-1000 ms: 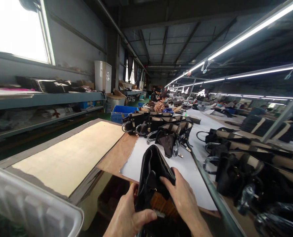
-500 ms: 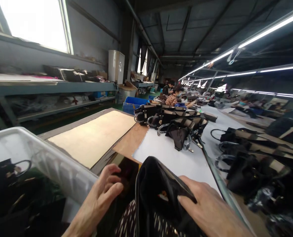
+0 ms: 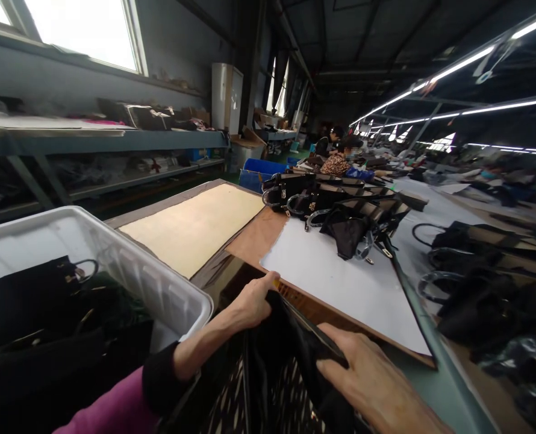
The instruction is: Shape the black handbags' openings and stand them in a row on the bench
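Observation:
A black handbag (image 3: 290, 343) with a dark lining stands mouth-up in front of me, close to the table's near edge. My right hand (image 3: 362, 367) pinches the right side of its rim, with the thumb inside and the fingers around the outer face. At the far corner of the mouth, my left hand (image 3: 252, 301) is closed on the rim; its fingertips are partly hidden. Lower down, the bag's body blends into a dark patterned cloth and is hard to make out.
A translucent plastic bin (image 3: 182, 304) with black bags is at my left. On the table lie a cream sheet (image 3: 196, 226) and white paper (image 3: 335, 280). Black handbags (image 3: 353, 223) are lined up beyond, with more (image 3: 480, 289) at right. People sit farther back.
My left hand, open and apart from the bag before, has moved right and forward and closed on its rim. My right hand keeps its hold. The view has shifted left and down.

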Demonstrator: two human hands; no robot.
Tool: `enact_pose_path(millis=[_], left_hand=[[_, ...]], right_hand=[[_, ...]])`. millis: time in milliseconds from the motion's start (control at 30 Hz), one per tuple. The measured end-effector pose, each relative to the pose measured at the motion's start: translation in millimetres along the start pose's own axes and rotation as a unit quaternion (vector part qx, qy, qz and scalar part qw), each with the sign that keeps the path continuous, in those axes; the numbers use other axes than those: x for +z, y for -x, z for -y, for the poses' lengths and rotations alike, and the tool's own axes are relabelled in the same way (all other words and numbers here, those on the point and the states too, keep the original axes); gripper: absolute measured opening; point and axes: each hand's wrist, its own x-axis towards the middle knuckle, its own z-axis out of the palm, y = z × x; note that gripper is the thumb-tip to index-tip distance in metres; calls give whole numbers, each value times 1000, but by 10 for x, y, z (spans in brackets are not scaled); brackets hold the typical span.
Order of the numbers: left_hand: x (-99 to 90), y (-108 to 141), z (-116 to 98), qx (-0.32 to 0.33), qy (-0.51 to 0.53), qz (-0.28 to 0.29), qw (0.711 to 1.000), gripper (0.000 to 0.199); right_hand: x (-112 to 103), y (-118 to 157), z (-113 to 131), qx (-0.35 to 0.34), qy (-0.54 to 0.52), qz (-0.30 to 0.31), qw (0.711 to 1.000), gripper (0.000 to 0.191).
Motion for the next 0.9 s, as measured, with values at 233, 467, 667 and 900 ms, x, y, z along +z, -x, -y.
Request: enact_pose_path(millis=[233,467,667,900], left_hand=[[57,39,400,-68,133,209,966,38],[166,169,574,-143,255,233,928,40],[253,214,644,-113,307,219,919,36],[292,262,635,-9,207,163,965,38]], right_hand=[[-56,-233,-515,83,-255,184,946,38],[304,-346,-946,116,-339,243,901,49],[380,-419,-1098,124,-345,276,889,45],[441,-400,-1122,123,-349,275,888,44]])
